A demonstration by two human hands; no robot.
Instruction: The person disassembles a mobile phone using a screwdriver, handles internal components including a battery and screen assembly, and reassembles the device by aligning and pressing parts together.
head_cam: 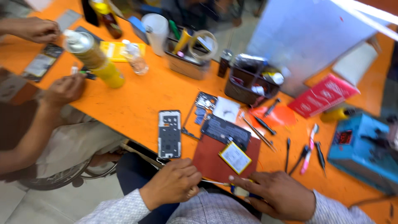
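At the near edge of the orange table [137, 97], my right hand [275, 196] grips a small screwdriver [216, 182] by its blue and yellow handle. Its thin metal shaft points left. My left hand [172, 185] pinches the tip of that shaft with curled fingers. Just beyond both hands lies a dark red work mat [209, 161]. On the mat rest a yellow-edged flat battery [235, 157] and a dark phone body [226, 130]. A bare phone frame [169, 133] lies left of the mat.
Screwdrivers and tweezers [304, 153] are scattered to the right beside a blue power supply [362, 151] and a red box [323, 95]. Tool trays [248, 83] and a yellow spray can [93, 58] stand behind. A co-worker's hands [62, 89] work at the left.
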